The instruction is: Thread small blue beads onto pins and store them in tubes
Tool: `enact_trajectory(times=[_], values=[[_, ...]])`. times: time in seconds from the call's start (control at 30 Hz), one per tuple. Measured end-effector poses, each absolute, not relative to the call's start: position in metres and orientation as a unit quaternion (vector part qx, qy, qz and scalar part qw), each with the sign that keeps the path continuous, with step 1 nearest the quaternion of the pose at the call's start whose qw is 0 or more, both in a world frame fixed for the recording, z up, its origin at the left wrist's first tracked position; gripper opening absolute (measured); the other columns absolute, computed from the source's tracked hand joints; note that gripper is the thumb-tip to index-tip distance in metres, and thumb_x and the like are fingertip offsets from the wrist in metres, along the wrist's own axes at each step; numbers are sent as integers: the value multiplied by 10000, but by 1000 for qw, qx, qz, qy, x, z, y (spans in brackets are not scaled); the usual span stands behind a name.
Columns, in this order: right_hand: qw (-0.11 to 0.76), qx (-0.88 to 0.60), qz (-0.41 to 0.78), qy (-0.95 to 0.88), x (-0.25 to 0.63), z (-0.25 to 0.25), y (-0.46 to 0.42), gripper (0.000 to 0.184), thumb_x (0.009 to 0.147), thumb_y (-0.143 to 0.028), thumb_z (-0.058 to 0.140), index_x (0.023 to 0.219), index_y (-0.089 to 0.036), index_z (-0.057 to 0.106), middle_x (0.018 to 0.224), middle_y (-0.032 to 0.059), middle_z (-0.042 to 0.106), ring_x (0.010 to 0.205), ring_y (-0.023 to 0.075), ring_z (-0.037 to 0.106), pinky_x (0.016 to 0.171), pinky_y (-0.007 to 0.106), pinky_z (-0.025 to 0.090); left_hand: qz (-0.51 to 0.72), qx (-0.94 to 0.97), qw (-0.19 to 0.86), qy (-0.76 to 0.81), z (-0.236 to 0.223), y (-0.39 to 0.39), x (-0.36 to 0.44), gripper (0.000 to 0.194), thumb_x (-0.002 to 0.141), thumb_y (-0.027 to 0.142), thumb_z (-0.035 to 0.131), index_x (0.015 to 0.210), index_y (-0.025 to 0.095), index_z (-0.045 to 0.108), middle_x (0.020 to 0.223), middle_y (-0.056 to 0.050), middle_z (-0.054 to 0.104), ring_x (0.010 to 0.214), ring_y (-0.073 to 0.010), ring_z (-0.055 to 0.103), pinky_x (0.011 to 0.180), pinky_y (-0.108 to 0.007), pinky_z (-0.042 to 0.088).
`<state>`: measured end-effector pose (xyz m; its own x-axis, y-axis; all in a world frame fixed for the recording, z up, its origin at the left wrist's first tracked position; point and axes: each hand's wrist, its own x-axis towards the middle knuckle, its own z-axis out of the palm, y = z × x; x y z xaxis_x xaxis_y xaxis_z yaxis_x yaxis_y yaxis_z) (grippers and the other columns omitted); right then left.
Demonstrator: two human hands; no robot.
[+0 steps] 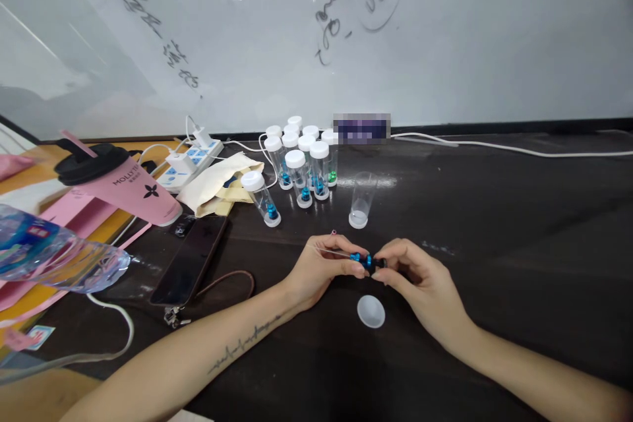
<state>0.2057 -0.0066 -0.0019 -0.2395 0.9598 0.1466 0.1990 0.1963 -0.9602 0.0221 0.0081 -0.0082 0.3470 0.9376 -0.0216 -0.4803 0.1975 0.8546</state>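
Angled inward over the dark table (519, 244), the left hand (319, 269) and right hand (428, 283) are pinched around the blue and black ends, respectively, of a small, glossy part (364, 260).

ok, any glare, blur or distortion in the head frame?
Head view: reflections on the whiteboard; glare on the dark table by the open clear tube; wide-angle stretching toward the edges; pixelation over the purple item; blue-black part too small for fine detail.
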Motion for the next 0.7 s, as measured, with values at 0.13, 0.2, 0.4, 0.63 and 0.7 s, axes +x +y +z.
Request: enact_trajectory(times=[0.13,0.2,0.4,0.63,0.7], values=[[427,-445,447,-648,207,-1,-8,144,824,-327,685,804,-210,602,688,-25,528,624,136,499,597,266,390,491,397,721,286,-8,8,22,189,602,54,799,765,125,734,738,-22,708,616,-117,668,617,-218,536],[414,-442,470,-642,207,0,-7,171,871,-355,620,793,-205,593,632,-30,529,575,130,495,564,261,384,488,396,724,284,-8,7,22,190,598,62,802,763,125,733,753,-27,712,618,-130,675,597,-224,534],[395,-410,511,-644,206,0,-4,252,953,-412,470,910,-200,600,717,0,597,610,129,523,589,259,414,497,379,720,301,-8,7,23,196,599,69,806,768,132,730,752,-22,718,620,-114,672,646,-223,535],[411,-450,479,-632,205,1,-6,169,909,-387,571,976,-232,563,718,-26,558,637,123,537,616,247,433,518,347,713,321,-6,8,23,203,594,79,811,770,132,726,706,-9,708,623,-106,667,660,-213,523],[413,-452,467,-638,205,3,-7,154,904,-377,583,942,-228,572,689,-29,550,631,125,534,612,246,429,516,353,711,321,-5,8,23,209,589,82,815,772,130,725,713,-9,708,622,-108,665,665,-222,524]])
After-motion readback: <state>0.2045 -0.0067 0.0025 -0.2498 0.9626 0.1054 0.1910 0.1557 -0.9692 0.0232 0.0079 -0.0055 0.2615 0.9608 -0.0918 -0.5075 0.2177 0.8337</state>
